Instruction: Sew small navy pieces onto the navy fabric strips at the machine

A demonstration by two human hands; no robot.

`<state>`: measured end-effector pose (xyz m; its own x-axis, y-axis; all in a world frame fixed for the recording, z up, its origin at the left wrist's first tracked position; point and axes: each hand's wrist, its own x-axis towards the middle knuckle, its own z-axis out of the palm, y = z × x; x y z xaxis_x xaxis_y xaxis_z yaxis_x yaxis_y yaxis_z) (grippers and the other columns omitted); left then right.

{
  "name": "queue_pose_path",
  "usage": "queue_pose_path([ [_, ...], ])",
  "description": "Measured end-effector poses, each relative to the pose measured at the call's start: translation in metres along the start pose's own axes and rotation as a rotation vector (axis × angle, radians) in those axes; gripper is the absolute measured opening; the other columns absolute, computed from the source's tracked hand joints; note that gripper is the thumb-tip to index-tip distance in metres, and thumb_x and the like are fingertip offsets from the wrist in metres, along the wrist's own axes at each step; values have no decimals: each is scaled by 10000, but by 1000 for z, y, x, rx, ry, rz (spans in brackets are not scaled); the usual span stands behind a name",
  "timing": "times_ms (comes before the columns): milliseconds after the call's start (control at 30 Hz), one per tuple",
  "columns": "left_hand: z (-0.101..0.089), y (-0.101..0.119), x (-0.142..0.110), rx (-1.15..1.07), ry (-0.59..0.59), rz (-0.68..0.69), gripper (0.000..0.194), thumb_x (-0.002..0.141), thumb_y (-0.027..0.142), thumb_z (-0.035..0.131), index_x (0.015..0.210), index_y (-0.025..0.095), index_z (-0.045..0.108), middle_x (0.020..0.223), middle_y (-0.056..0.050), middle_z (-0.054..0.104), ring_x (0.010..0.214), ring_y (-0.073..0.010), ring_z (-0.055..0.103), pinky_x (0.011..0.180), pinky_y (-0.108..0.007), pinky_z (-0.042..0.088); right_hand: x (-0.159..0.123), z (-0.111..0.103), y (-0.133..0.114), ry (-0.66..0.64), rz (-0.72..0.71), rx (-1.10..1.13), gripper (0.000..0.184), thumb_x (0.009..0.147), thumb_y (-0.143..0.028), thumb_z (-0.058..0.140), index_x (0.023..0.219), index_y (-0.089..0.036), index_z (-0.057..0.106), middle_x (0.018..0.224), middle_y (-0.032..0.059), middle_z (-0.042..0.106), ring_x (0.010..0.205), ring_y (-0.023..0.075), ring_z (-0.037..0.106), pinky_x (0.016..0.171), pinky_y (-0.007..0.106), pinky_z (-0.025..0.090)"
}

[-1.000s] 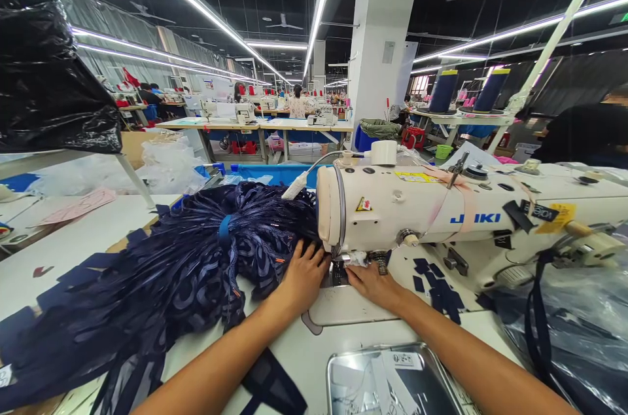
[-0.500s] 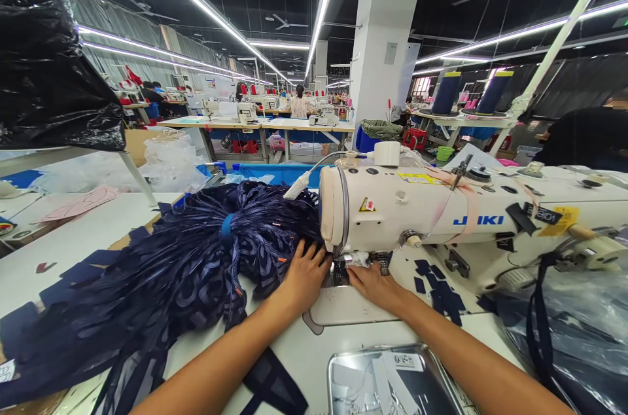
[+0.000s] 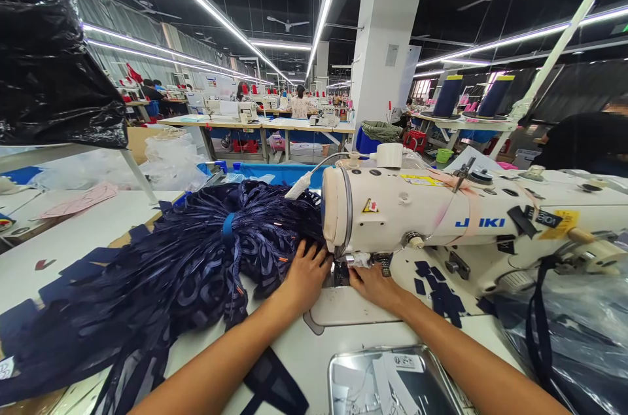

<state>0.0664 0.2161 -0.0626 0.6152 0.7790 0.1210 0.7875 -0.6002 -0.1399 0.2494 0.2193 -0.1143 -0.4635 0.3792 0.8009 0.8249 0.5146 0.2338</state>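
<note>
The white sewing machine (image 3: 392, 202) has its needle area low on its left end. My left hand (image 3: 308, 274) lies just left of the presser foot (image 3: 339, 273), fingers stretched out and slightly apart on dark navy fabric. To the right of the foot is my right hand (image 3: 373, 284), its fingers bent and close together at the needle plate; whatever they pinch is hidden. A large navy garment bundle (image 3: 196, 271), gathered by a blue tie (image 3: 228, 226), spreads over the table at left. Small navy fabric pieces (image 3: 439, 287) lie on the machine bed at right.
A metal tray (image 3: 338, 389) with white labels sits at the front of the table. Clear plastic with dark fabric (image 3: 579, 330) is at right. A black plastic bag (image 3: 53, 68) stands at upper left. Thread cones (image 3: 446, 96) rise behind the machine.
Both hands stay at almost the same places beside the presser foot. The camera view has shifted very slightly, and the ceiling fan blades have turned.
</note>
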Motion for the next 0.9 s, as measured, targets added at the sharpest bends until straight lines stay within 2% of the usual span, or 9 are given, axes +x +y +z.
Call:
queue_pose_path([
  [167,-2,1,0,14,-5,-2,359,819,105,419,1148,138,560,1277,-118,504,1195,-298,414,1045,-542,208,3,0,-1,-23,-7,28,245,782,-113,428,641,-179,617,480,13,569,452,152,522,508,257,376],
  [333,-2,1,-1,24,-5,-3,341,822,108,424,1127,141,573,1254,-116,523,1180,-293,429,1043,-533,214,-3,2,1,-61,45,68,213,776,-112,438,705,-181,627,523,20,571,490,153,509,473,249,340],
  [467,-2,1,0,25,-9,-1,347,808,110,453,1134,141,568,1251,-124,523,1179,-300,429,1040,-535,217,-20,10,17,-120,103,83,205,778,-74,443,685,-171,599,543,26,541,505,149,470,530,267,380],
  [567,-2,1,-1,21,-5,0,360,793,108,479,1141,141,565,1246,-132,525,1185,-307,424,1038,-538,217,-26,10,31,-127,146,83,179,796,-124,483,647,-152,577,579,52,539,576,171,502,562,284,404],
  [633,-1,0,-1,16,1,2,356,799,109,474,1141,142,565,1244,-133,527,1190,-307,421,1039,-536,214,-23,5,37,-162,119,69,215,807,-168,496,605,-153,568,566,56,533,573,178,507,558,294,408],
  [733,0,0,-1,10,0,1,342,817,116,453,1137,140,569,1257,-130,518,1209,-308,402,1047,-536,200,-10,-8,39,-229,-2,-17,275,809,-161,492,543,-162,563,500,41,516,489,159,481,515,290,389],
  [800,0,-1,-2,7,-9,1,342,823,122,443,1142,133,566,1262,-132,514,1216,-311,393,1052,-537,193,-1,-19,37,-221,-78,-84,302,814,-153,480,528,-165,574,468,38,515,450,153,468,487,286,377],
  [900,1,-1,-2,9,-4,3,348,829,129,434,1153,128,561,1260,-133,515,1216,-313,394,1055,-534,193,9,-33,28,-183,-187,-105,286,840,-143,437,656,-181,652,565,53,599,500,171,512,523,308,422],
])
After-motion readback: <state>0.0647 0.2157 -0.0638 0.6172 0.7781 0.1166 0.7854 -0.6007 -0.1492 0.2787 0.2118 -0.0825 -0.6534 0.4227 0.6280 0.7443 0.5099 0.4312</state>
